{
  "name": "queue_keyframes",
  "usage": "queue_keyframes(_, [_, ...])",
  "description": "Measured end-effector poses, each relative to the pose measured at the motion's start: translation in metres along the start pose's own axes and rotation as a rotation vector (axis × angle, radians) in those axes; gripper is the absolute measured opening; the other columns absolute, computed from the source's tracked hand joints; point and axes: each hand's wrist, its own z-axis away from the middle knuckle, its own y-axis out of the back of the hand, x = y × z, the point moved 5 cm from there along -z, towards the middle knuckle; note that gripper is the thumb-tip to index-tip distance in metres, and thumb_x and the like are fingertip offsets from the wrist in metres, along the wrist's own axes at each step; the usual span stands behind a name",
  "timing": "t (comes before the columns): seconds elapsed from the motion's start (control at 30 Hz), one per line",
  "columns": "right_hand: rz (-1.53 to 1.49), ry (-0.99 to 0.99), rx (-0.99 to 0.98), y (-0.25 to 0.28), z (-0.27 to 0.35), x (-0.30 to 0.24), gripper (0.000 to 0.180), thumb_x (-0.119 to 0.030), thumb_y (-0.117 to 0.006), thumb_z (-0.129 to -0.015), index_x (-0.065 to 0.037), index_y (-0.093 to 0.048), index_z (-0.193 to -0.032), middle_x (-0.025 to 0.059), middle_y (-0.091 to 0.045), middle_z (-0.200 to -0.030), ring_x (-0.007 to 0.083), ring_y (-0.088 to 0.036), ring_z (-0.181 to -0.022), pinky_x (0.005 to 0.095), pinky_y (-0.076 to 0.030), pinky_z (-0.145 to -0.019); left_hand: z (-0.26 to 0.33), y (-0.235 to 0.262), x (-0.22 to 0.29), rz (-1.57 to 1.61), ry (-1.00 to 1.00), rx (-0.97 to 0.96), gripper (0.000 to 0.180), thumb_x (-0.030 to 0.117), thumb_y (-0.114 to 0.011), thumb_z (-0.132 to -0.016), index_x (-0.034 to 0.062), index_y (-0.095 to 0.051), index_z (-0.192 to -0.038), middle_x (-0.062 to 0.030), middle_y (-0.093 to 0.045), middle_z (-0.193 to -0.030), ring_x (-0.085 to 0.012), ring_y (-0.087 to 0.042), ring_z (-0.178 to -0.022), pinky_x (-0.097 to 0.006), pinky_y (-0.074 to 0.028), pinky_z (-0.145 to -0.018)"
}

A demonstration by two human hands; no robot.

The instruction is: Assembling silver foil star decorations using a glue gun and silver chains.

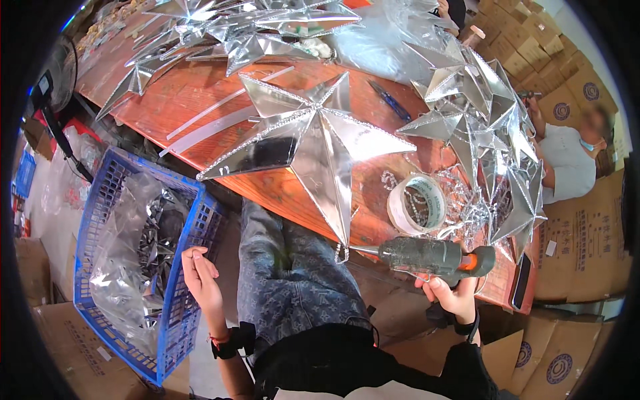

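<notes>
My right hand [455,297] is closed round the handle of a dark glue gun [420,257]. Its metal nozzle points left, at the lower tip of a large silver star [317,137]. The star lies on the table's near edge, its ridges trimmed with silver bead chain. A short loop of bead chain [341,255] hangs at that tip, touching or very close to the nozzle. My left hand [202,277] is open and empty, its fingers loosely bent, beside a blue plastic basket [200,230]. Clear plastic and silver star pieces [160,233] fill part of the basket.
On the wooden table [267,207] are a tape roll [417,203] with bead chain around it, a blue pen [390,100], more silver stars [493,120] and white strips [213,127]. A phone [521,281] lies at the right edge. Another person [567,160] sits beyond, near cartons [587,227].
</notes>
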Motion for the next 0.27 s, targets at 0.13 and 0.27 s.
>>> queue_keyframes(0.13, [0.054,0.032,0.014,0.0026,-0.0001,0.0029,0.015,-0.006,-0.066,-0.077,-0.002,-0.06,-0.09,0.0068,-0.057,-0.091,0.0149,-0.055,-0.086,0.0276,-0.042,-0.074,0.0007,-0.0039,-0.0014,0.006,0.006,-0.033,0.017,0.013,-0.038,-0.096,0.0013,-0.049,-0.093,0.0028,-0.034,-0.054,-0.0036,-0.034,-0.047,-0.02,-0.028,-0.046])
queue_keyframes(0.27, [0.122,0.047,0.026,0.0072,0.0005,0.0083,0.02,-0.01,-0.068,-0.076,-0.003,-0.059,-0.093,0.0084,-0.055,-0.095,0.0187,-0.054,-0.09,0.0305,-0.042,-0.077,0.0009,-0.0073,0.0001,0.009,0.003,-0.037,0.015,0.013,-0.04,-0.096,0.0016,-0.049,-0.094,0.0027,-0.035,-0.053,-0.0037,-0.035,-0.047,-0.02,-0.029,-0.046])
